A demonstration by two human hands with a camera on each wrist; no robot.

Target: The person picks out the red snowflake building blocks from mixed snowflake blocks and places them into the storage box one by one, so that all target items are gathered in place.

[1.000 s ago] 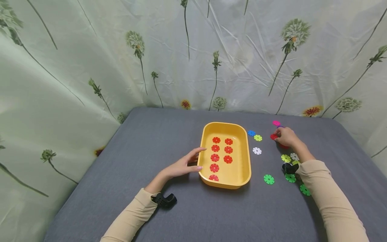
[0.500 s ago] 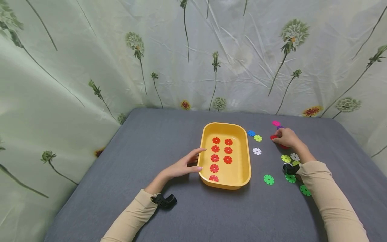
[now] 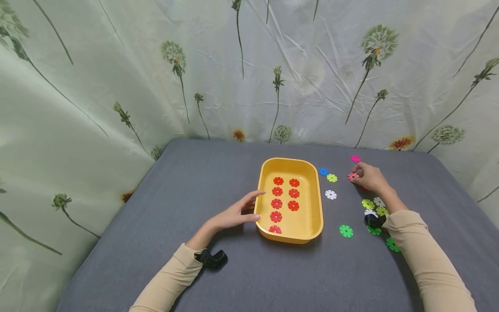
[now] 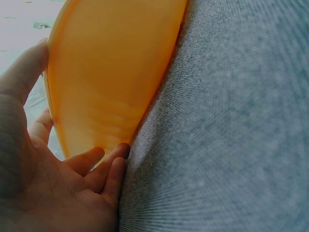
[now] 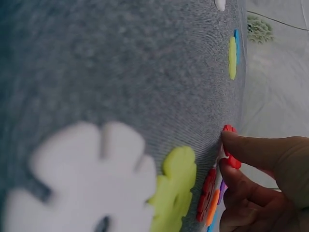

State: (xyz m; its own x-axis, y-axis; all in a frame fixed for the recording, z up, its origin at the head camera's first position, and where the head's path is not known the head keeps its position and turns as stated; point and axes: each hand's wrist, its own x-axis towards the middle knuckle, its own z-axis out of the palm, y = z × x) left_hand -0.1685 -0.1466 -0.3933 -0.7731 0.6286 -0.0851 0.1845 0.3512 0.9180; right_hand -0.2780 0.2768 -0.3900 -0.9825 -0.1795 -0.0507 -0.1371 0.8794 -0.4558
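Observation:
My left hand [image 3: 234,214] rests at the near left side of a yellow tray [image 3: 317,208]. Its thumb and index finger touch the rim, and in the left wrist view other fingertips [image 4: 118,162] lie against the tray's outer wall. Inside the tray, several red interlocking discs [image 3: 277,203] lie flat in two columns. At the far right, my right hand [image 3: 372,177] pinches a red interlocking disc [image 5: 234,162] between thumb and fingers, just above the cloth. Below that hand, another red disc [image 5: 206,195] lies with orange and purple ones [image 5: 212,208], partly hidden.
Between tray and right hand lie a blue disc [image 3: 323,171], a yellow-green disc [image 3: 332,178] and a white disc [image 3: 330,194]. A pink disc [image 3: 355,158] lies beyond the hand. Green discs [image 3: 346,231] lie nearer. A flowered curtain [image 3: 218,86] hangs behind the grey table [image 3: 202,169].
The red disc in my right hand has tilted and now catches the light, looking paler. My right hand has shifted only slightly. The left hand and tray have stayed put.

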